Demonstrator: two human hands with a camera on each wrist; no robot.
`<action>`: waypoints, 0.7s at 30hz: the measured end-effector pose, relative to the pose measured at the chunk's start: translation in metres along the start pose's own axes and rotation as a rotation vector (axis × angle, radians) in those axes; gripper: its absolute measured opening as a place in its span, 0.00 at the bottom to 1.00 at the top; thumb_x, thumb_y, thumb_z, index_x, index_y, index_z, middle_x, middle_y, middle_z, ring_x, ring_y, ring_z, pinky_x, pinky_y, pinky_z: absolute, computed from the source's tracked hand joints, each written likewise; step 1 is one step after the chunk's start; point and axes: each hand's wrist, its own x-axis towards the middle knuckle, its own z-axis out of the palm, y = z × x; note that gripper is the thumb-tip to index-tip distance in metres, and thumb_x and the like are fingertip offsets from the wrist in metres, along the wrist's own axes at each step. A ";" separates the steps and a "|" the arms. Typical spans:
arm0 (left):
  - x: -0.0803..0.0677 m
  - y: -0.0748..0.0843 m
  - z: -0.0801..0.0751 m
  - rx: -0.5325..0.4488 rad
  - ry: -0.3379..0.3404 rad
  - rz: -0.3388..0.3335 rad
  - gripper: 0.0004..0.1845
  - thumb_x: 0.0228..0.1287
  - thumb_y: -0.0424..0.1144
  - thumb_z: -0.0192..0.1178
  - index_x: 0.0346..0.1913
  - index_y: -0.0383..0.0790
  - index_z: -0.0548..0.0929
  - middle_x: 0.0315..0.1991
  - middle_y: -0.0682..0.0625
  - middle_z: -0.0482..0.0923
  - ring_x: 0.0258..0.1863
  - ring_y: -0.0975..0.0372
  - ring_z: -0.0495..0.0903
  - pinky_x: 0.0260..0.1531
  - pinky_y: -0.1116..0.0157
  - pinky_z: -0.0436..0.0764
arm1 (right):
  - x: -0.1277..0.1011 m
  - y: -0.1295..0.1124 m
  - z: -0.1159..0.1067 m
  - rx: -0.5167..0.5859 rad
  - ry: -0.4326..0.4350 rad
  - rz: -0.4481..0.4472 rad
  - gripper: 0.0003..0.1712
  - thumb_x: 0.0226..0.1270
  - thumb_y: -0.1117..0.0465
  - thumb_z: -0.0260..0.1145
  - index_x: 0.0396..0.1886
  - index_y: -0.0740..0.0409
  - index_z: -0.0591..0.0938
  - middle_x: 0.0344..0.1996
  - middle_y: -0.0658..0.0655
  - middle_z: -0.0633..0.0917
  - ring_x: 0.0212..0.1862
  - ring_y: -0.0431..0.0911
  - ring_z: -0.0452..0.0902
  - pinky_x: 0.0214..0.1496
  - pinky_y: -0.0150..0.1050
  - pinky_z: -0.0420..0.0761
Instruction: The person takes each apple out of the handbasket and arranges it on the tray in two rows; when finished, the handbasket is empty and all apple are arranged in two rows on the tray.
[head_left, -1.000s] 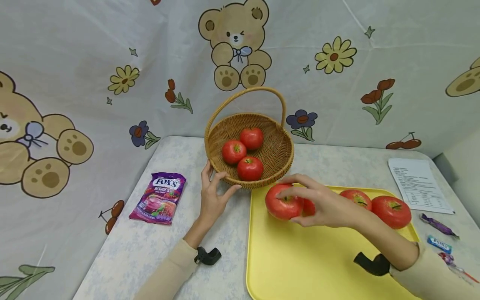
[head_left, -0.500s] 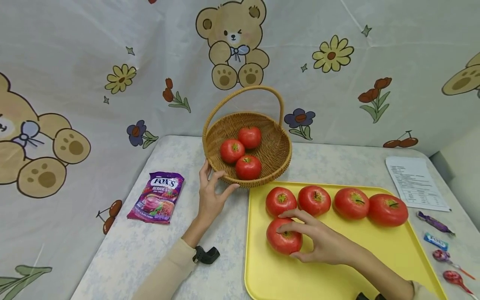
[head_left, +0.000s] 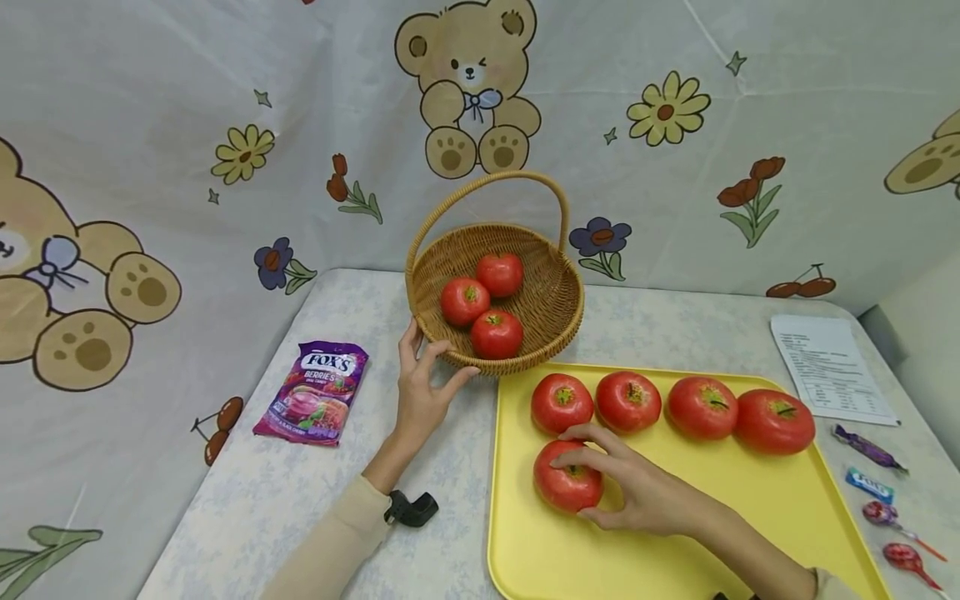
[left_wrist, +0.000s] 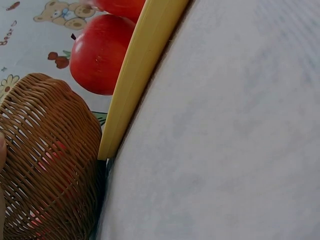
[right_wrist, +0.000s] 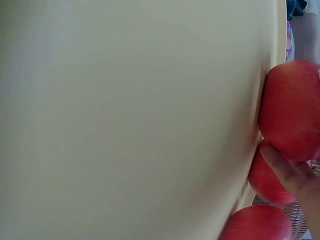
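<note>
In the head view my right hand (head_left: 641, 492) grips a red apple (head_left: 561, 487) at the left side of a yellow tray (head_left: 585, 558); thumb and fingers lie around its right side. From the right wrist view, the same apple (right_wrist: 290, 110) sits near the tray's rim. My left hand (head_left: 422, 400) holds the front left rim of a wicker basket (head_left: 549, 308) that tilts toward me. Three red apples (head_left: 463, 302) lie in it. The left wrist view shows the basket's woven side (left_wrist: 50, 160), with only a sliver of the hand.
A row of several red apples (head_left: 628, 402) lines the tray's back edge. A purple candy bag (head_left: 315, 393) lies on the left of the table. Right of the tray are a printed paper (head_left: 832, 367), wrapped candies (head_left: 870, 448) and lollipops (head_left: 903, 557).
My right hand has brought the apple from in front of the basket toward me, down to the tray's left front; it is nearly still over the last half second. The left hand stays on the basket.
</note>
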 end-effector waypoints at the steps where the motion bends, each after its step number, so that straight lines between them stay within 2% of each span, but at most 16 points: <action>1: 0.000 0.000 0.000 0.001 -0.001 0.000 0.23 0.55 0.49 0.73 0.48 0.41 0.79 0.74 0.33 0.49 0.74 0.45 0.56 0.61 0.38 0.68 | 0.000 -0.001 0.000 -0.005 -0.003 0.004 0.37 0.53 0.55 0.79 0.62 0.38 0.73 0.62 0.50 0.70 0.60 0.43 0.68 0.58 0.37 0.77; 8: 0.002 -0.001 0.000 -0.003 -0.007 0.007 0.22 0.53 0.46 0.74 0.48 0.43 0.78 0.73 0.32 0.49 0.74 0.45 0.55 0.61 0.38 0.68 | -0.001 -0.007 -0.009 -0.076 -0.050 0.021 0.41 0.52 0.51 0.79 0.66 0.36 0.71 0.63 0.47 0.69 0.58 0.40 0.71 0.54 0.40 0.80; 12: 0.004 0.001 0.000 0.008 -0.018 0.008 0.22 0.54 0.47 0.73 0.48 0.44 0.78 0.74 0.33 0.49 0.75 0.46 0.54 0.63 0.41 0.69 | 0.003 -0.015 -0.020 -0.140 -0.040 0.000 0.37 0.56 0.45 0.76 0.66 0.36 0.72 0.64 0.49 0.70 0.59 0.42 0.71 0.51 0.41 0.82; 17: 0.003 0.001 -0.002 0.022 -0.016 -0.008 0.21 0.54 0.48 0.73 0.48 0.46 0.78 0.74 0.35 0.49 0.75 0.48 0.54 0.63 0.43 0.70 | 0.023 -0.019 -0.047 -0.179 -0.030 0.007 0.33 0.60 0.45 0.73 0.65 0.34 0.73 0.64 0.51 0.71 0.61 0.45 0.71 0.50 0.44 0.83; 21: 0.000 0.001 -0.002 0.020 -0.010 -0.015 0.21 0.54 0.46 0.74 0.48 0.45 0.79 0.74 0.34 0.49 0.75 0.45 0.55 0.62 0.42 0.71 | 0.044 -0.011 -0.067 -0.202 -0.012 -0.013 0.33 0.60 0.48 0.74 0.65 0.35 0.73 0.65 0.52 0.71 0.63 0.47 0.71 0.52 0.46 0.83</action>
